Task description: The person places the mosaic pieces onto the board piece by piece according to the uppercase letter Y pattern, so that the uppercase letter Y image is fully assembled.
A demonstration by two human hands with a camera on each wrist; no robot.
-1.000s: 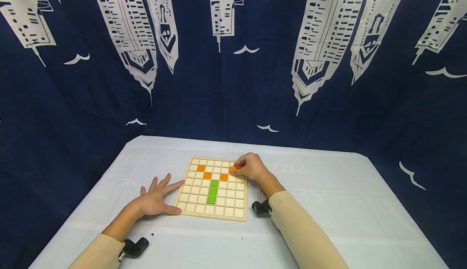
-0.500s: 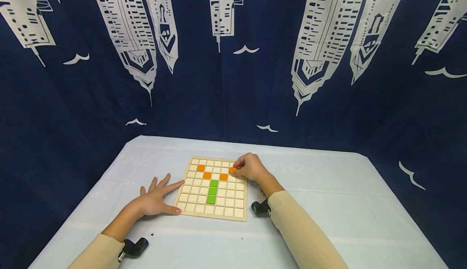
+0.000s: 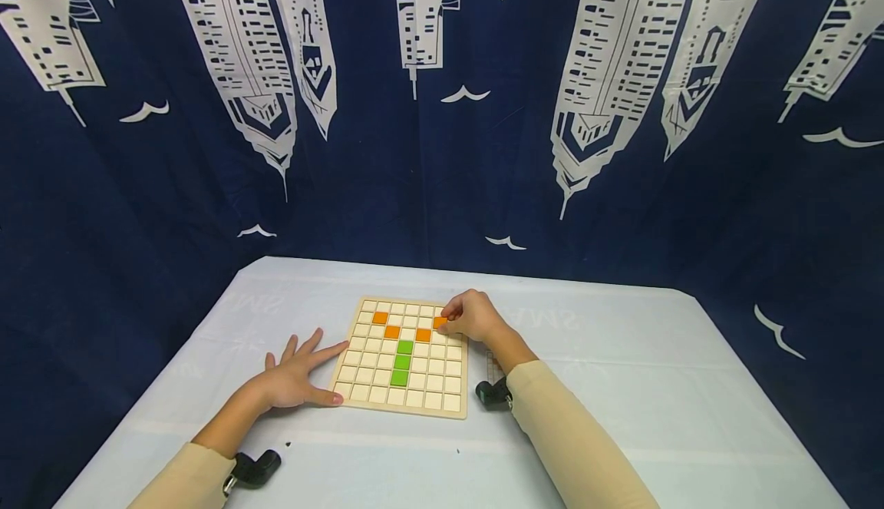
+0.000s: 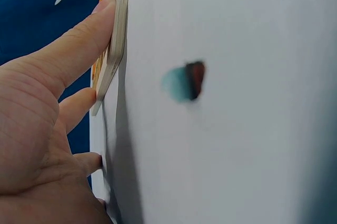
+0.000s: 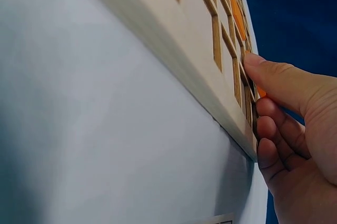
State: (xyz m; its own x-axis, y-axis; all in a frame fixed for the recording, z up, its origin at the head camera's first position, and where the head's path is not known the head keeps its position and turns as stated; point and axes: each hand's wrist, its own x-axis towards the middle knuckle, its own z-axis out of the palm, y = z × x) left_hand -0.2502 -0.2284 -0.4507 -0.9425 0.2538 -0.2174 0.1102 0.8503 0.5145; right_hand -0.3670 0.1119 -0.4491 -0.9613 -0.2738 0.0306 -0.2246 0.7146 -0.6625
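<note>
A square wooden grid board (image 3: 400,412) lies on the table, its cells mostly cream. Several orange tiles (image 3: 392,332) and a column of green tiles (image 3: 402,361) sit in it. At the far right part of the grid my right hand (image 3: 476,317) pinches an orange tile (image 3: 439,322); whether the tile lies fully in its cell is hidden by the fingers. The right wrist view shows a bit of that tile (image 5: 262,91) between thumb and fingers. My left hand (image 3: 290,378) has its fingers spread, with thumb and index finger touching the board's left edge.
A card with a printed grid (image 3: 493,367) lies right of the board, partly hidden under my right forearm. White cloth (image 3: 663,386) covers the table. Behind it hangs a navy curtain (image 3: 414,186). A small dark speck (image 3: 288,444) lies near my left wrist.
The orange tile in my right hand has shifted slightly toward me and down at the board over the first half second. The left hand and board stay put.
</note>
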